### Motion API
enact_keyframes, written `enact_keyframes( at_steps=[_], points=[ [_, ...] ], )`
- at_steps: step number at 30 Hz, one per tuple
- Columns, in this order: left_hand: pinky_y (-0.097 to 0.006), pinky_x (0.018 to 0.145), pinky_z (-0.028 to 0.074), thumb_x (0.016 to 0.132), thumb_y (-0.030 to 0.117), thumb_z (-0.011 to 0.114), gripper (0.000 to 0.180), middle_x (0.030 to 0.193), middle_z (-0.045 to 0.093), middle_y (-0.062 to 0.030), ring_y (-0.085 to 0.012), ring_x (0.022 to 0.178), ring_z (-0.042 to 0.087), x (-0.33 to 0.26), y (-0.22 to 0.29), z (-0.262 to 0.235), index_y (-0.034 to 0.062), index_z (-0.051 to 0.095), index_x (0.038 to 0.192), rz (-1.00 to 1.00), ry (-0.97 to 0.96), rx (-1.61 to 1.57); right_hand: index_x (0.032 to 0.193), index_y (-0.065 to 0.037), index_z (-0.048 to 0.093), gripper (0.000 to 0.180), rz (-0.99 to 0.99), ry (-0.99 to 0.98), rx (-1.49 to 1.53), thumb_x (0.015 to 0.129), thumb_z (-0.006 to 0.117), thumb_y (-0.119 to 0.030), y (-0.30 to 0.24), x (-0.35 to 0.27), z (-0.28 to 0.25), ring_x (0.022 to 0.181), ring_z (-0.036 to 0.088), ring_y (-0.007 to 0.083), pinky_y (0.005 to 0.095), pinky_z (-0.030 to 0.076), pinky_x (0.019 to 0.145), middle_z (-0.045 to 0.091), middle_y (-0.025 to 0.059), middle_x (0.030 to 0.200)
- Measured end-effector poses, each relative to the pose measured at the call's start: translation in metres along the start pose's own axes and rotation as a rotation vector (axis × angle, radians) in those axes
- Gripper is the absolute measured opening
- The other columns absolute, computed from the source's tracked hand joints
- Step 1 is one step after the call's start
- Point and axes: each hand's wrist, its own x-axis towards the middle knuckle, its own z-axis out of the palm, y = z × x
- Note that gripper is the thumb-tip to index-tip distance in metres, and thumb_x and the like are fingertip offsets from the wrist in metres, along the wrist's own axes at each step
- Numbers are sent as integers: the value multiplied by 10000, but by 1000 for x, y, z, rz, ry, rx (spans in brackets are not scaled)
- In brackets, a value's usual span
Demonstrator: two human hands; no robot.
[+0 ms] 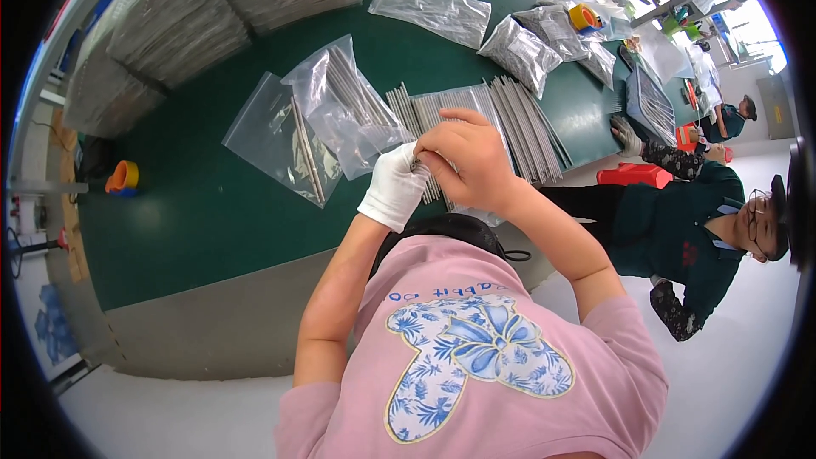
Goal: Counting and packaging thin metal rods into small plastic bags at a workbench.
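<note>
Hands meet above the green table (212, 204): gloved left hand (395, 183) and bare right hand (467, 161) both closed around thin metal rods (425, 172).

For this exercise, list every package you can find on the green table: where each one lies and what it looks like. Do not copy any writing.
Two clear plastic bags holding thin metal rods: left of the hands, overlapping, crinkled.
Long clear bag: far side, flat, nearly empty.
Clear bags of grey parts: far right, bulging.
Grey cardboard stacks: far left corner, fanned.
</note>
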Motion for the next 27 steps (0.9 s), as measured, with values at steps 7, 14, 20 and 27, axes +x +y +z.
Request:
enact_keyframes(
  at_steps=[7,14,20,27],
  points=[
    [-272,679,459,758,-10,534,219,821,620,-110,-213,755,608,2,2,0,40,588,964,45,38,-12,702,-99,580,50,-43,15,-112,665,609,-82,-4,4,-4,634,571,187,358,430,803,578,20,660],
    [-272,684,458,758,-12,522,240,826,622,-107,-206,753,604,2,2,-2,46,589,981,-7,4,12,680,-100,571,38,-33,-40,-158,662,597,-79,-3,5,-2,638,574,177,363,424,820,585,15,674],
    [-277,682,460,767,-5,516,242,839,624,-116,-213,773,612,5,4,1,50,582,994,-18,33,58,730,-95,559,59,-34,22,-112,686,594,-79,-2,8,-4,638,574,184,367,418,825,579,19,667],
    [-300,670,463,774,21,536,202,824,616,-136,-272,762,608,4,-5,1,48,577,971,42,25,9,742,-89,553,64,-7,-56,-57,697,598,-83,-1,8,-5,653,567,201,370,402,832,572,31,677]
  ],
)
